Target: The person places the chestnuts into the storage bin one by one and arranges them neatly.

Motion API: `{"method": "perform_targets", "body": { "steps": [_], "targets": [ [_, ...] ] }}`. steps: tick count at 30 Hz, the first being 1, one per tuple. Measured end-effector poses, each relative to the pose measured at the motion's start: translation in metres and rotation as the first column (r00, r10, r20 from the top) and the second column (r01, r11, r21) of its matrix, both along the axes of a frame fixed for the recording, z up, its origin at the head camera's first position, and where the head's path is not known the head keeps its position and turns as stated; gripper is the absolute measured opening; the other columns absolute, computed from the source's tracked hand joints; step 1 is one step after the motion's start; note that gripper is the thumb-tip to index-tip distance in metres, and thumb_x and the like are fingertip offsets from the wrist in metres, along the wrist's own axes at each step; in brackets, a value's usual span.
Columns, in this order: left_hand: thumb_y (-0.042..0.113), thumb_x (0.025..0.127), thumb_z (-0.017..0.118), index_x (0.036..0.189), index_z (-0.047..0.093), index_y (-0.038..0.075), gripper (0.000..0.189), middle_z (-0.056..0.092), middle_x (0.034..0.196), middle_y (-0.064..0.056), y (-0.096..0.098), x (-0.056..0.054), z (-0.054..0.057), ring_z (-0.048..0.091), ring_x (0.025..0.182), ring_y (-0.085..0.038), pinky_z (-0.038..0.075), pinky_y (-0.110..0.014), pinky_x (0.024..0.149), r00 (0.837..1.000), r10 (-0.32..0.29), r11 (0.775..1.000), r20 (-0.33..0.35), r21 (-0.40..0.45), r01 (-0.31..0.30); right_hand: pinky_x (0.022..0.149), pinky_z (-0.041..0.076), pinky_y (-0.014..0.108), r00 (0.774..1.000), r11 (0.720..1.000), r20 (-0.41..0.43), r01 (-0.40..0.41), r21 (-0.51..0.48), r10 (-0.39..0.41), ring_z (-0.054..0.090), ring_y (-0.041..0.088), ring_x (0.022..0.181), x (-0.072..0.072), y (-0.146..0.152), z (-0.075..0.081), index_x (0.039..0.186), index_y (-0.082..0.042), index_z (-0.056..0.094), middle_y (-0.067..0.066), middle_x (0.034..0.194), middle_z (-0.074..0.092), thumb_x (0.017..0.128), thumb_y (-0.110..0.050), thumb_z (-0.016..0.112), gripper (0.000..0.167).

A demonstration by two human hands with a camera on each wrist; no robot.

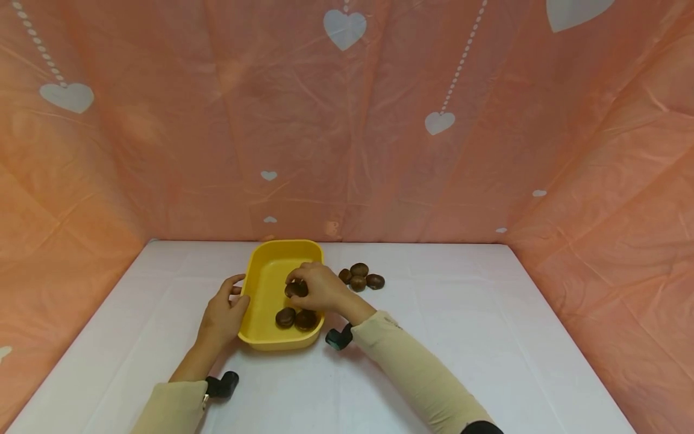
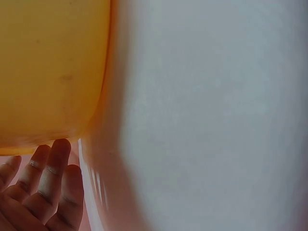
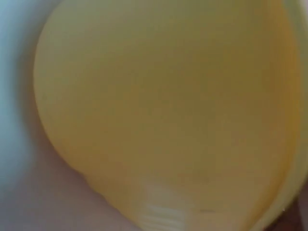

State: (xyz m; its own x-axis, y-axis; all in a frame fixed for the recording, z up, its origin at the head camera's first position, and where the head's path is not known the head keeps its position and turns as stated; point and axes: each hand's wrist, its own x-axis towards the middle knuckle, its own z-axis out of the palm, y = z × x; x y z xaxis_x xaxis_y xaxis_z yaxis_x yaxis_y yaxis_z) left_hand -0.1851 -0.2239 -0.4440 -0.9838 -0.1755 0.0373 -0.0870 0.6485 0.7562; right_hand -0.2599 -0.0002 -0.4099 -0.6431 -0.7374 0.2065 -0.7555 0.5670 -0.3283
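On white cloth point(image 1: 488, 349), right hand point(image 1: 324, 286) pinches brown piece point(image 1: 297, 290) over tray point(image 1: 273, 265), unclenched left hand point(image 1: 223, 314) touching it.

We see a blurred yellow tray point(image 3: 168, 96) filling most of the right wrist view, pale glare point(image 3: 163, 211) low on it. Its curved edge borders the whitish bench point(image 3: 12, 115) at left. We cannot identify the dark patch point(image 3: 291, 219) bottom right.

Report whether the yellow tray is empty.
Not empty: at least two brown nuts lie inside the yellow tray, toward its near end.
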Motion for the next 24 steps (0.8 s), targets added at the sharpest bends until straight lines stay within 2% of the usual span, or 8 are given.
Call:
{"method": "perform_targets", "body": {
  "steps": [6,13,18,24],
  "targets": [
    [0.023,0.097,0.043,0.146,0.036,0.013,0.050,0.053,0.129,-0.020,0.000,0.001,0.000,0.060,0.100,-0.029,0.048,-0.036,0.080,1.000,-0.001,1.000,0.005,0.004,0.001,0.081,0.042,0.022,0.999,0.999,-0.037,0.010,0.037,-0.009,0.052,0.010,0.086,-0.003,-0.004,-0.008,0.108,-0.021,0.070,-0.005,0.096,0.066,0.080,-0.033,0.072,0.030],
    [0.023,0.097,0.043,0.146,0.036,0.014,0.050,0.053,0.129,-0.020,0.001,0.002,0.001,0.060,0.101,-0.030,0.047,-0.034,0.079,1.000,0.001,1.000,0.007,0.013,-0.001,0.078,0.039,0.024,0.995,0.993,-0.096,0.021,0.115,-0.010,0.050,0.009,0.082,-0.003,-0.009,-0.013,0.109,-0.025,0.070,-0.008,0.089,0.064,0.080,-0.038,0.071,0.032],
    [0.022,0.097,0.044,0.145,0.036,0.014,0.049,0.053,0.128,-0.020,0.001,0.002,0.001,0.060,0.103,-0.030,0.047,-0.033,0.079,1.000,-0.001,1.000,0.002,0.019,0.001,0.075,0.037,0.025,0.994,0.988,-0.103,0.042,0.149,-0.026,0.048,0.010,0.081,-0.002,-0.010,-0.013,0.109,-0.026,0.071,-0.009,0.087,0.062,0.080,-0.039,0.071,0.031],
    [0.022,0.098,0.044,0.146,0.036,0.014,0.049,0.053,0.129,-0.020,0.000,0.001,0.000,0.060,0.104,-0.031,0.047,-0.035,0.080,1.000,0.001,1.000,0.000,0.016,-0.001,0.077,0.038,0.027,0.994,0.984,-0.107,0.052,0.172,-0.034,0.049,0.010,0.085,-0.001,-0.012,-0.015,0.109,-0.028,0.071,-0.010,0.088,0.062,0.081,-0.039,0.070,0.030]
  ]
}}
